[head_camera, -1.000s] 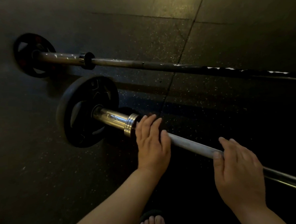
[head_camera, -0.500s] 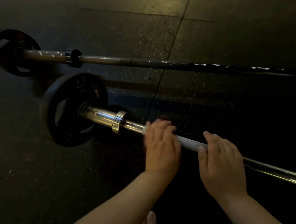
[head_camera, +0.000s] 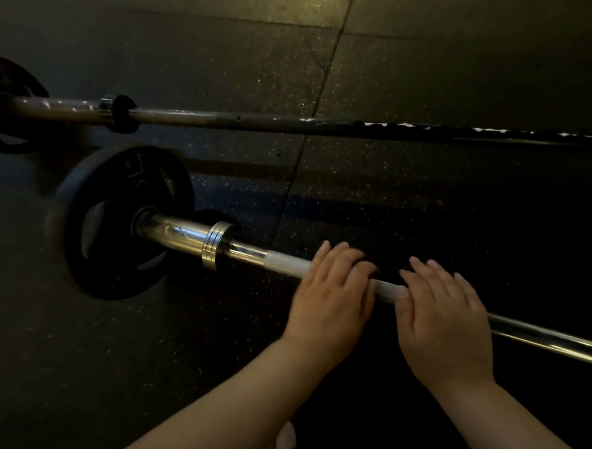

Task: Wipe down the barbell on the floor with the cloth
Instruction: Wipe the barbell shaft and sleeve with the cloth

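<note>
Head view, entries placed against the weight plate (head_camera: 116, 221).
- Second barbell (head_camera: 224, 120): beyond the plate, lying parallel, untouched.
- Weight plate: on edge on the rubber floor (head_camera: 426, 197). It holds the shaft clear of the ground so hands can pass over it.
- Barbell (head_camera: 285, 263): runs rightward from the plate, past a chrome collar (head_camera: 216, 246).
- Left hand (head_camera: 332, 295): right of the plate, fingers nearly straight, laid over the shaft and pressing down. A dark patch (head_camera: 363, 260) at the fingertips may be the cloth, but that cannot be told.
- Right hand (head_camera: 444, 318): farther right, just beside the left. Fingers lie flat across the shaft, thumb touching it, gripping nothing. Judged to be steadying the bar against rolling.
</note>
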`<state>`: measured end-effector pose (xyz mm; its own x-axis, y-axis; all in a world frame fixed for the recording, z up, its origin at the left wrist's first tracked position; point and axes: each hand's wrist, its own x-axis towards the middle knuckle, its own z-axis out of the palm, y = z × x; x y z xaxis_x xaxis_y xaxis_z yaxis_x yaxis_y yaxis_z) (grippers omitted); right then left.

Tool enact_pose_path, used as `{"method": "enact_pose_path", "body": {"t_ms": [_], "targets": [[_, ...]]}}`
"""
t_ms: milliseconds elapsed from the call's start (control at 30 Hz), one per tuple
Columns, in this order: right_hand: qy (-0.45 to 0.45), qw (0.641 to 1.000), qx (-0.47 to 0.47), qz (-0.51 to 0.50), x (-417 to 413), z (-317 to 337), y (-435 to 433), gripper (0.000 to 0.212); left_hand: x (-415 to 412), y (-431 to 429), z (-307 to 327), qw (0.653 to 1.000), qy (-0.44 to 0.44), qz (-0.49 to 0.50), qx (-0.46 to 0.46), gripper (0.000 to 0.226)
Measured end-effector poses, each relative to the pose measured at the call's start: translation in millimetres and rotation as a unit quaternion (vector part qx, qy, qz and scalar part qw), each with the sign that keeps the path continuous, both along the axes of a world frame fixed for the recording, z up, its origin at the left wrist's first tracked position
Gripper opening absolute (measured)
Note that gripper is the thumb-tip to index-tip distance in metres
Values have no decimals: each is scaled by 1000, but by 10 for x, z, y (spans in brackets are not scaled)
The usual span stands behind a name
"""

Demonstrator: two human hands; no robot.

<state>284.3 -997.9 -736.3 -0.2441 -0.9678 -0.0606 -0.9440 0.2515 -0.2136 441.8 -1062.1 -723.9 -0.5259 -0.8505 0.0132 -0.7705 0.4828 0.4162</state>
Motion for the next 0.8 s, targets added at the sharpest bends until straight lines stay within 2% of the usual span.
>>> {"method": "enact_pose_path", "body": {"t_ms": [67, 133, 200, 300, 400, 467, 567, 633, 700, 800], "targets": [[-11, 1000, -5, -8, -71, -2, 13, 54, 167, -77, -11, 998, -36, 45, -7, 33], [-23, 1000, -19, -9, -83, -19, 32, 53, 239, -124, 9, 986, -5, 166, 19, 38], [-26, 999, -24, 0, -35, -34, 15, 52, 103, -110, 29, 977, 8, 205, 50, 43], [-14, 1000, -4, -3, 8, -24, -8, 52, -180, 19, 53, 993, -36, 102, 49, 38], [-14, 1000, 6, 4, -61, -25, -7, 54, -86, -34, 46, 996, -82, -18, 1, 35], [-28, 1000, -7, 8, -125, -38, 18, 52, 75, -111, 2, 994, -106, 22, -24, 37], [-35, 999, -19, 1, -128, -33, 28, 50, 84, -80, 19, 986, -48, 155, 33, 45], [-33, 999, -19, -1, -84, -22, 23, 49, -97, 59, 19, 989, -16, 131, 68, 45], [-32, 999, -18, -3, -87, -12, 24, 48, -201, 137, -3, 997, -15, 57, 56, 44], [-36, 999, -24, 1, -146, -18, 33, 46, -25, 33, 2, 997, -74, 28, 14, 49]]}}
